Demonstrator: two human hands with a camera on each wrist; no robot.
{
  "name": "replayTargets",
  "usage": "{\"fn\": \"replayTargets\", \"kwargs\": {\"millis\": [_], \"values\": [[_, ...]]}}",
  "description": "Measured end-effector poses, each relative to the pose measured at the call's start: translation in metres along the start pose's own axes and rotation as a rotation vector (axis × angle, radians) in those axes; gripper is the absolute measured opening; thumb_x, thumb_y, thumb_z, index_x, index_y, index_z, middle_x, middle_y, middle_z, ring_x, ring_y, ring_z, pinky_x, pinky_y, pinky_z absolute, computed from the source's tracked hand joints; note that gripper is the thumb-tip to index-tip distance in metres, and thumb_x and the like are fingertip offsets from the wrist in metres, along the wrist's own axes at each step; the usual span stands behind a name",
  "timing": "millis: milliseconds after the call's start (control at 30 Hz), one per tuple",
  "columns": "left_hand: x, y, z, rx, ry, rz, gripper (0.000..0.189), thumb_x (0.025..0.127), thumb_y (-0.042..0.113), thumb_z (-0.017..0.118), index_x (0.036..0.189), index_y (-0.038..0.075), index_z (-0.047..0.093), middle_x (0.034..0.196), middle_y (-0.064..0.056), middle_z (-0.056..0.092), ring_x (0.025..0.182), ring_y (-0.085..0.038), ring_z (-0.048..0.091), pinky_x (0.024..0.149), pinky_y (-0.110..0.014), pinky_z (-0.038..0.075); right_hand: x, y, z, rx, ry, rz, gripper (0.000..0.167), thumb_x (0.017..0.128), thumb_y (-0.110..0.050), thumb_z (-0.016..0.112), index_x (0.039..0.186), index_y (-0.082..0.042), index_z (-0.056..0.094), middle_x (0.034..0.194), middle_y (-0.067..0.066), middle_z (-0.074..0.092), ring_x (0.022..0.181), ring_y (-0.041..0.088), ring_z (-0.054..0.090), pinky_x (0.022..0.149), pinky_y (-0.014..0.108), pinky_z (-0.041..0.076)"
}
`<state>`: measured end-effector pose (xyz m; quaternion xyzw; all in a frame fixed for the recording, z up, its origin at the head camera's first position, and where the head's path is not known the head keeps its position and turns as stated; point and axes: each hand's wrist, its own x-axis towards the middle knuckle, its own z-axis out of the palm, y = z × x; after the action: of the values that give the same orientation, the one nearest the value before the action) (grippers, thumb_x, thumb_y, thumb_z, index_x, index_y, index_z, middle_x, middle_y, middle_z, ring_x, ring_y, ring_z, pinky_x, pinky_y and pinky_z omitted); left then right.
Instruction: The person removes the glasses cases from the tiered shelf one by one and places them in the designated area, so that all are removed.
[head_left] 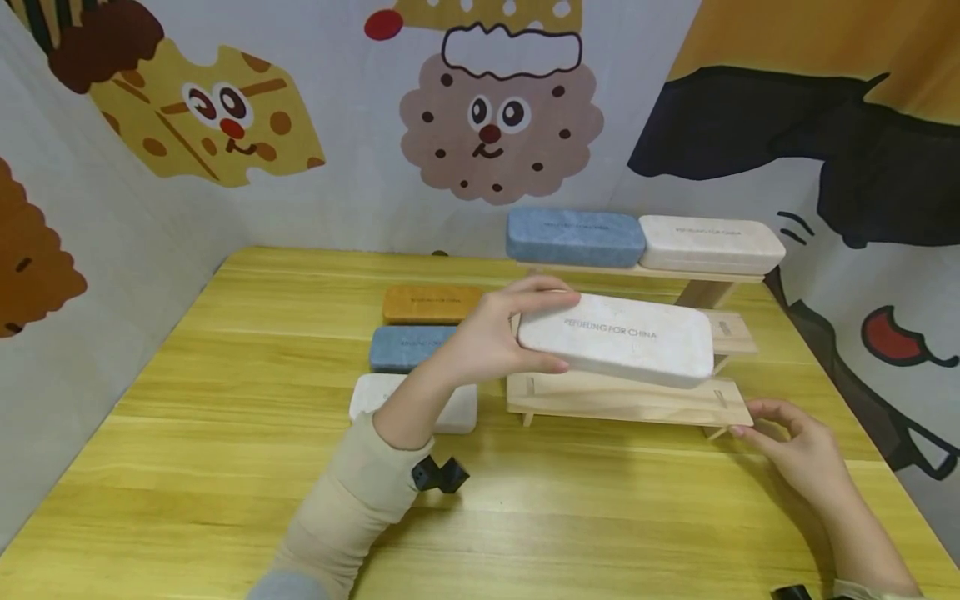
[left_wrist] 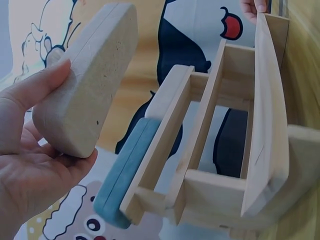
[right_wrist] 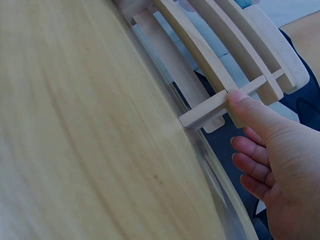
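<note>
A white oblong case (head_left: 618,337) with rounded edges and the print "REFUELING FOR CHINA" is held at its left end by my left hand (head_left: 498,329), thumb below and fingers above. It hangs in front of the stepped wooden rack (head_left: 630,400), overlapping the middle shelf in the head view. In the left wrist view the case (left_wrist: 95,80) tilts upward, apart from the rack. My right hand (head_left: 798,446) pinches the right end of the lowest shelf. The right wrist view shows the thumb (right_wrist: 242,100) on the shelf's end, with the index fingertip hidden behind it.
A blue case (head_left: 576,237) and a white case (head_left: 712,244) lie end to end on the top shelf. Left of the rack, an orange case (head_left: 431,305), a blue case (head_left: 405,348) and a white case (head_left: 367,392) lie on the table (head_left: 225,467). A cartoon-printed curtain (head_left: 345,217) hangs behind.
</note>
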<state>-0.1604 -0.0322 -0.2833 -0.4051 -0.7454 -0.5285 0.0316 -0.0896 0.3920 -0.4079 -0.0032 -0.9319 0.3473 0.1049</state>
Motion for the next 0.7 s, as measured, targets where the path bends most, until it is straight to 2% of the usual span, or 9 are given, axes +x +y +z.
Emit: {"fn": "replayTargets", "kwargs": {"millis": [267, 367, 533, 700], "values": [[-0.014, -0.002, -0.020, -0.030, 0.028, 0.062, 0.066, 0.069, 0.007, 0.087, 0.129, 0.003, 0.060, 0.134, -0.003, 0.052, 0.126, -0.013, 0.043, 0.105, -0.035, 0.034, 0.000, -0.001, 0.000, -0.011, 0.003, -0.003, 0.043, 0.083, -0.026, 0.077, 0.112, 0.002, 0.062, 0.097, -0.022, 0.055, 0.098, -0.017, 0.038, 0.080, 0.004, 0.027], [-0.020, -0.003, -0.029, -0.051, 0.038, 0.077, 0.065, 0.069, 0.004, 0.086, 0.129, 0.001, 0.060, 0.134, -0.005, 0.052, 0.125, -0.016, 0.044, 0.102, -0.036, 0.038, 0.000, -0.002, -0.001, -0.017, 0.003, 0.000, 0.043, 0.083, -0.027, 0.077, 0.112, 0.002, 0.062, 0.097, -0.022, 0.055, 0.097, -0.018, 0.037, 0.080, 0.004, 0.026], [-0.031, -0.002, -0.041, -0.100, 0.053, 0.051, 0.066, 0.068, -0.001, 0.085, 0.128, -0.002, 0.059, 0.133, -0.007, 0.052, 0.119, -0.019, 0.048, 0.086, -0.035, 0.049, 0.000, -0.002, -0.001, -0.021, 0.004, -0.009, 0.043, 0.083, -0.026, 0.077, 0.111, 0.002, 0.062, 0.096, -0.022, 0.055, 0.097, -0.018, 0.038, 0.078, 0.003, 0.028], [-0.041, -0.004, -0.054, -0.144, 0.070, 0.016, 0.066, 0.066, -0.008, 0.084, 0.128, -0.003, 0.059, 0.133, -0.007, 0.051, 0.113, -0.021, 0.051, 0.074, -0.032, 0.051, 0.000, -0.001, -0.001, -0.027, 0.006, -0.009, 0.043, 0.082, -0.026, 0.078, 0.111, 0.002, 0.062, 0.096, -0.023, 0.055, 0.096, -0.018, 0.038, 0.076, 0.002, 0.029]]}}
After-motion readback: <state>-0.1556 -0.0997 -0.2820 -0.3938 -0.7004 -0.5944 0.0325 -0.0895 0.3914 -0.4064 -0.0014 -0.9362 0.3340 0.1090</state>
